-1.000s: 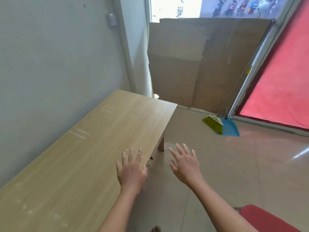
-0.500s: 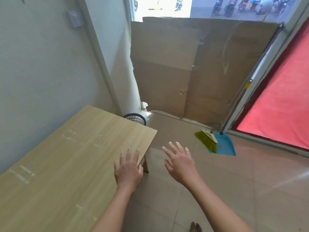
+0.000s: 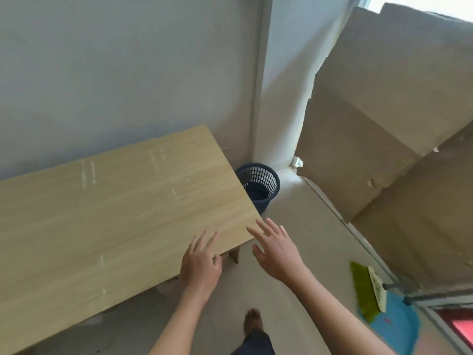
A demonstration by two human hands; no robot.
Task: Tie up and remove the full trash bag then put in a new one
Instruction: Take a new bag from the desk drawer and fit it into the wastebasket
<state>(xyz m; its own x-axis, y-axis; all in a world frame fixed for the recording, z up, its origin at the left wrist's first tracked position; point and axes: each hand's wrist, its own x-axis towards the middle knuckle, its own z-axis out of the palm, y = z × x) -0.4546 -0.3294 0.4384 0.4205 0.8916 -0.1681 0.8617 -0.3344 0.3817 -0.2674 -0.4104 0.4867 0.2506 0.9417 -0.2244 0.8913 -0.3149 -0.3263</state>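
A dark blue mesh trash basket [image 3: 263, 184] stands on the floor in the corner, just past the far end of the wooden table [image 3: 115, 213]; the table's corner hides its left part. No trash bag shows in or around it. My left hand [image 3: 202, 262] hovers with fingers spread over the table's near corner, holding nothing. To the right of that corner, over the floor, my right hand [image 3: 277, 248] is stretched out flat with straight fingers, also holding nothing. Both hands are well short of the basket.
Large cardboard sheets [image 3: 384, 119] lean against the wall on the right. A green broom [image 3: 367, 290] lies on a blue dustpan [image 3: 399, 326] at the lower right. My bare foot [image 3: 253, 321] is on the tiled floor below the hands.
The view has swung left and downward as I step toward the corner. The basket, first hidden and then peeking behind the table, now shows much nearer. Both hands stay spread and hold nothing.
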